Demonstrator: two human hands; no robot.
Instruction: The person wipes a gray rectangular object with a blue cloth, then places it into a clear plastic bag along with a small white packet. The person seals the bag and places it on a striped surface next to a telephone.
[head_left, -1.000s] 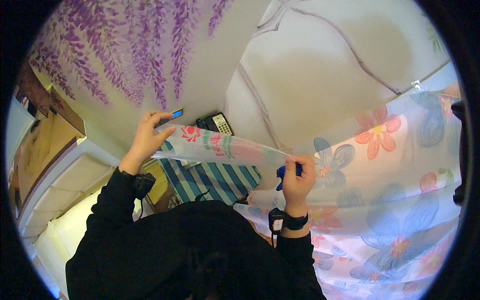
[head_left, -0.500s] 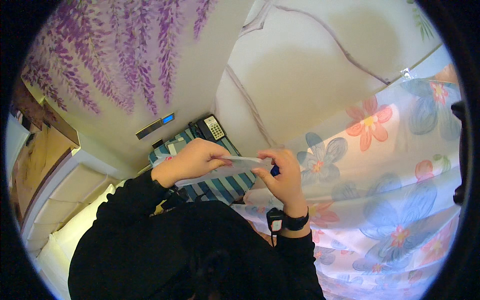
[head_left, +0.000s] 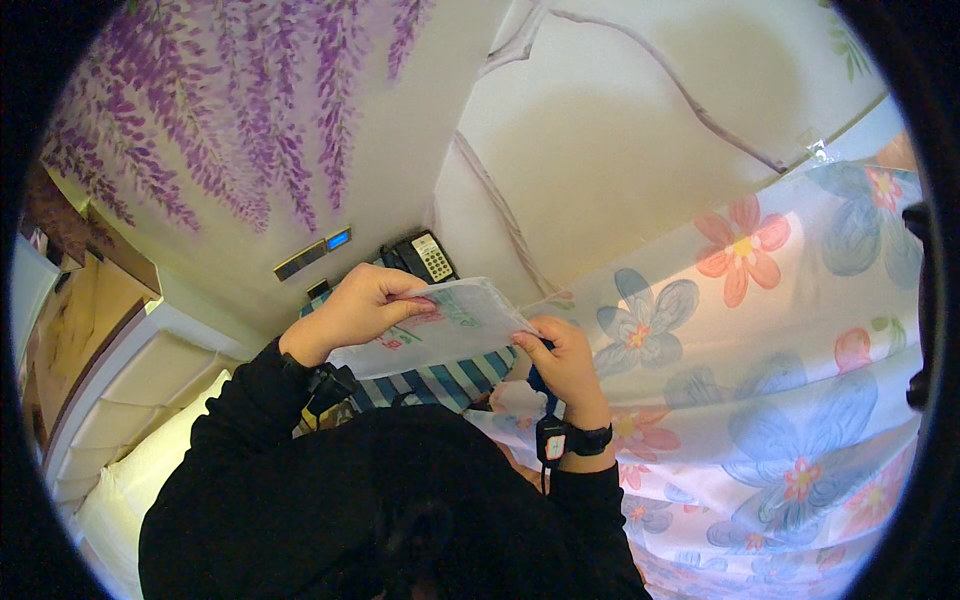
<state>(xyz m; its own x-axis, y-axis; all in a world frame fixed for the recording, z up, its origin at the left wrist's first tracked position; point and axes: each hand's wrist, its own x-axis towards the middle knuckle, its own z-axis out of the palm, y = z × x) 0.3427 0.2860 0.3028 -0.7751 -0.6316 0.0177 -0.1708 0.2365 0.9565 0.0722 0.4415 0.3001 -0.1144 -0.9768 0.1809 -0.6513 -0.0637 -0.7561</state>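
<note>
A flat, whitish translucent plastic bag with red and green print is stretched between my two hands. My left hand pinches its upper left edge between thumb and fingers. At the bag's right corner, my right hand grips it with the thumb on top. Something dark blue shows under the right palm; I cannot make out its kind. Below the bag lies a blue-and-white striped cloth, partly hidden by it.
A black telephone stands on the striped surface beyond my left hand, near a wall switch panel. To the right hangs a floral curtain. A padded headboard and a white pillow are at left.
The bag has tilted, so its broad printed face shows instead of a narrow edge. My left hand has risen slightly to the left, and my right hand has come down a little.
</note>
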